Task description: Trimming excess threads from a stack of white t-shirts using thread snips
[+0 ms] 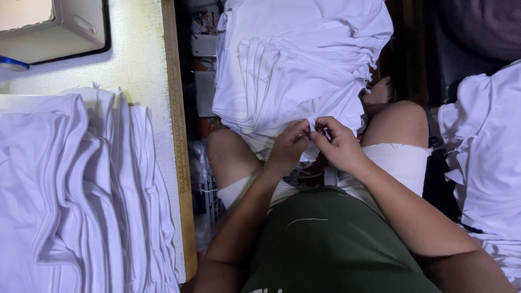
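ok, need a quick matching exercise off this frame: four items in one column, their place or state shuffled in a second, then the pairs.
Items
1. stack of white fabric garments
2. pile of white cloth pieces
3. beige plastic box
4. wooden ruler strip

Places
A. top left corner of the table
B. along the table's right edge
C. on the person's lap, edge pinched by left hand and right hand
D. spread over the table at left

Pairs: 1-C, 2-D, 3-A, 4-B
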